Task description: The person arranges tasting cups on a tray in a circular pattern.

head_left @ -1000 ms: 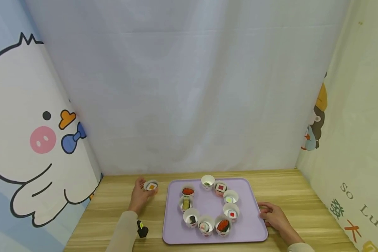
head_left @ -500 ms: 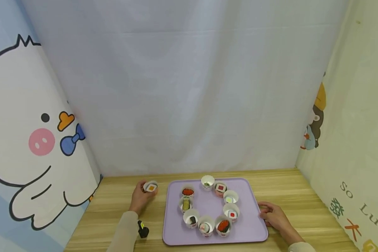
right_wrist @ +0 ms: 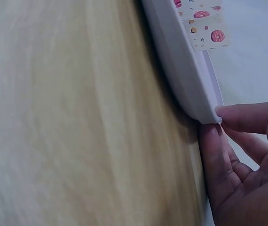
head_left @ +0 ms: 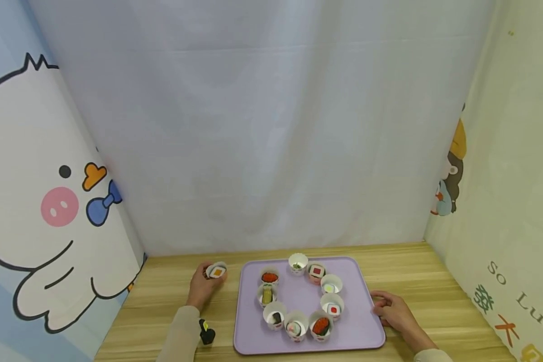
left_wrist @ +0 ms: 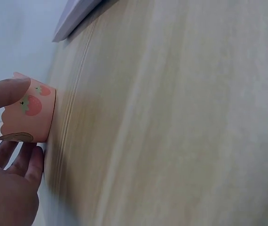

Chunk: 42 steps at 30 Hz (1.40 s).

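My left hand (head_left: pixel 200 286) holds a paper cup (left_wrist: pixel 40 120) on the table, left of the tray. Strawberries are printed on the cup's pink outside; inside lies a white sushi piece (head_left: pixel 216 272) with an orange centre. In the left wrist view the thumb lies against the cup's side, with other fingers beneath it. My right hand (head_left: pixel 392 311) pinches the right rim of the lilac tray (head_left: pixel 359 322), thumb and fingers meeting at its edge. On the tray several paper cups form a ring, each with a small sushi piece, such as a red-topped one (head_left: pixel 321 327).
A small black object (head_left: pixel 207 336) with a yellow mark is beside the left sleeve. The wooden table (head_left: pixel 434 281) ends at a pale cloth backdrop (head_left: pixel 276 151). Cartoon-printed sheets (head_left: pixel 22 176) hang at both sides.
The cup at the left hand tips slightly, and the fingers move a little around it. My right hand stays at the tray's rim. The whole view shifts slightly.
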### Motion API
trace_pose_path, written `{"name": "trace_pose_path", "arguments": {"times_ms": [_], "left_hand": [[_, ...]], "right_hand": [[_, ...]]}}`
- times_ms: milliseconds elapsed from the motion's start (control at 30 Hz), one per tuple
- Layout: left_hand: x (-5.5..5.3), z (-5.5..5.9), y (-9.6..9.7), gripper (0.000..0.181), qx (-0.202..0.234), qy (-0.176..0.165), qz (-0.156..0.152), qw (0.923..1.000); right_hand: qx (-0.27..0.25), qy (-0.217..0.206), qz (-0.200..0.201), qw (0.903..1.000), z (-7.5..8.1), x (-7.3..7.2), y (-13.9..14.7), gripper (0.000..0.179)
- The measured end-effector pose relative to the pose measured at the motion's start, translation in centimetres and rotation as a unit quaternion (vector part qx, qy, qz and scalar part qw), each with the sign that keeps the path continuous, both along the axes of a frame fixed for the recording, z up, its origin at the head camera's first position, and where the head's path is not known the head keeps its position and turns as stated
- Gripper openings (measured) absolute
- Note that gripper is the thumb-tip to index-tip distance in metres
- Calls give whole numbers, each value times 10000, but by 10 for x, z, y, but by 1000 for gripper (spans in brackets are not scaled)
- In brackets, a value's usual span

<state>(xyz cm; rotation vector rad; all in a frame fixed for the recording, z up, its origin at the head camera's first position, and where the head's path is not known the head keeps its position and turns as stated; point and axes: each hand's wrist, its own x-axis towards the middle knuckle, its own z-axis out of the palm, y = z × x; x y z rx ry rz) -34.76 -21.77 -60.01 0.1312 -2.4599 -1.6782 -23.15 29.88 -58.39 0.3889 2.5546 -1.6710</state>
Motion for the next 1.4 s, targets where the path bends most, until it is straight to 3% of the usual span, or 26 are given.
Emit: {"name": "trace_pose_path", "arguments": {"times_ms": [300,700,1133,1300,1400], "left_hand": [[9,7,0,60,-138,41,-12,9999],[19,35,14,64,-161,101,-479,9987],[30,65,45,59,-287,414,-743,9960],[30,76,58,60,-188,583,-935,9937],[28,82,65,60,-78,516,-1017,9934]], "right_hand": [[48,-15,-2,10000,-1,-1,0,51],[186,26,14,9998,-1,-1,1,51],[222,-32,4,9997,-1,0,0,50],[228,14,3,9997,-1,0,0,50],[211,27,3,9998,-1,-1,-1,49]]}}
